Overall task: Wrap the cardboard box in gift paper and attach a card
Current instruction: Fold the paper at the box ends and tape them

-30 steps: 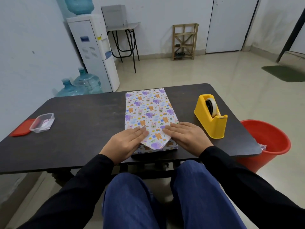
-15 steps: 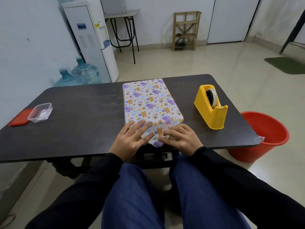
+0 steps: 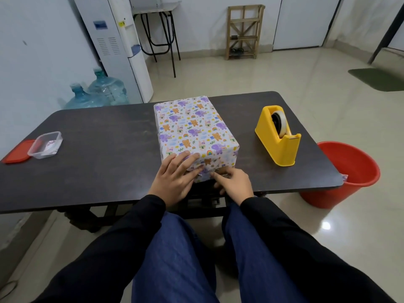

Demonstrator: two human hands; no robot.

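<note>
The box (image 3: 192, 127), covered in white gift paper printed with elephants and bears, lies lengthwise in the middle of the dark table (image 3: 105, 154). Its near end faces me with the paper flap folded down. My left hand (image 3: 177, 178) lies flat with straight fingers pressing the near top corner and end flap. My right hand (image 3: 232, 183) has curled fingers, with the index fingertip pushing on the flap's tip at the bottom of the near end. A yellow tape dispenser (image 3: 278, 138) stands to the right of the box.
A clear plastic container (image 3: 46, 145) holding small cards sits at the table's left edge beside its red lid (image 3: 17, 152). A red bucket (image 3: 347, 171) stands on the floor past the right end. My knees are under the table's near edge.
Both hands slid from the top of the box down onto its near end, folding the pointed paper flap down. My right fingers curled in.
</note>
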